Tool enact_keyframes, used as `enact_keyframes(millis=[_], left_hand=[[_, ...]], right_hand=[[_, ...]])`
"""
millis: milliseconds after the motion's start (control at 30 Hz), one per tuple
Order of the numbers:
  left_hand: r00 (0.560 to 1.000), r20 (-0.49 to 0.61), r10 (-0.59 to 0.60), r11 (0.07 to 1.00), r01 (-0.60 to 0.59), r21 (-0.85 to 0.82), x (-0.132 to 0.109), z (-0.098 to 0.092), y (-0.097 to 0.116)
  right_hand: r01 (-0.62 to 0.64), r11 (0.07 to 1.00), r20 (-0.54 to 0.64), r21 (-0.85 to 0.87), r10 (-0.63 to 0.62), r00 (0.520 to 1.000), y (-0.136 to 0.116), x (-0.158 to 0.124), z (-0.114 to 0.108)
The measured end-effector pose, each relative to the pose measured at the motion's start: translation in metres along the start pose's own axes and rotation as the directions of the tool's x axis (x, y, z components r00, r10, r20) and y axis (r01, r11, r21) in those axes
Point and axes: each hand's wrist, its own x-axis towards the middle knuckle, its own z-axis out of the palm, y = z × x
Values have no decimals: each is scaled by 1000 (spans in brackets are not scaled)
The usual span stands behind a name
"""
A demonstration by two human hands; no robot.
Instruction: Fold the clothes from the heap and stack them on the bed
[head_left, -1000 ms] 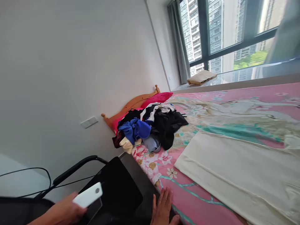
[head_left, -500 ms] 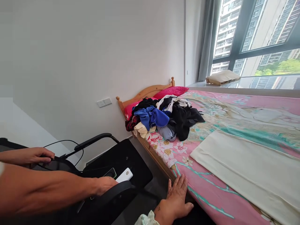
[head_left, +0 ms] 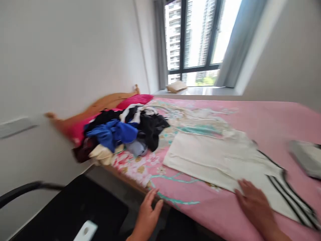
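My left hand is at the near edge of the bed, fingers apart and holding nothing. I cannot tell whether its fingertips touch the pink floral bedsheet. Stretched out, my right hand lies over the near edge of a white garment with black stripes at its right end. That garment is spread flat on the sheet. To its left sits a heap of clothes, with a blue piece, a black piece and a cream piece.
A black chair seat stands at the lower left, bearing a white device. Red pillows rest by the wooden headboard. A grey folded item lies at the right. A beige bundle is on the windowsill.
The view has swung right. My right hand now shows on the white garment. Another person's arms by the chair have left the view. My left hand remains near the bed edge.
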Motion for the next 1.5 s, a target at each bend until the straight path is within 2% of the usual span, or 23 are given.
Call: enact_keyframes(millis=[67,133,267,333,500,567,633,667,733,767,800,833,933,1067,1233,1333,1500], left_hand=[[998,1,61,998,-61,-25,15,8,-6],[993,25,119,992,-118,-37,27,20,-11],[968,41,248,969,-247,-19,45,44,-13],[953,17,301,953,-302,19,63,49,-11],[930,-113,349,923,-321,210,134,47,0],[927,-121,354,910,-312,275,156,48,10],[923,-78,378,887,-336,318,165,55,26],[912,-13,409,859,-381,341,165,61,35],[861,185,474,769,-507,390,160,73,52],[835,286,469,725,-549,416,157,79,58],[828,359,430,699,-557,448,153,83,62],[845,389,367,696,-527,487,151,86,64],[929,332,162,722,-341,602,151,82,52],[981,181,65,702,-174,690,152,65,20],[996,52,78,652,-90,753,138,67,-1],[992,-28,124,624,-56,780,127,75,-6],[981,-94,170,589,-25,807,121,82,-12]], right_hand=[[19,1000,-98,-3,-19,995,20,-1,3],[33,999,-170,2,-32,985,28,2,9],[52,998,-209,21,-47,977,26,7,16],[52,998,-211,37,-43,977,26,7,16],[43,997,-219,65,-28,975,29,5,18],[42,997,-232,71,-25,972,30,5,19],[40,997,-240,70,-22,970,29,6,20],[37,997,-240,67,-20,971,29,6,20],[30,998,-229,59,-15,973,28,7,19],[25,998,-221,54,-12,975,27,7,18],[19,999,-209,49,-9,978,26,7,16],[13,999,-193,41,-4,981,25,7,15],[-16,1000,-126,7,17,992,23,2,11],[-91,994,-76,-59,87,993,20,-11,7],[-219,970,-90,-106,210,973,18,-27,4],[-242,964,-82,-110,234,969,16,-31,2],[-257,962,-27,-95,256,966,13,-30,-2]])
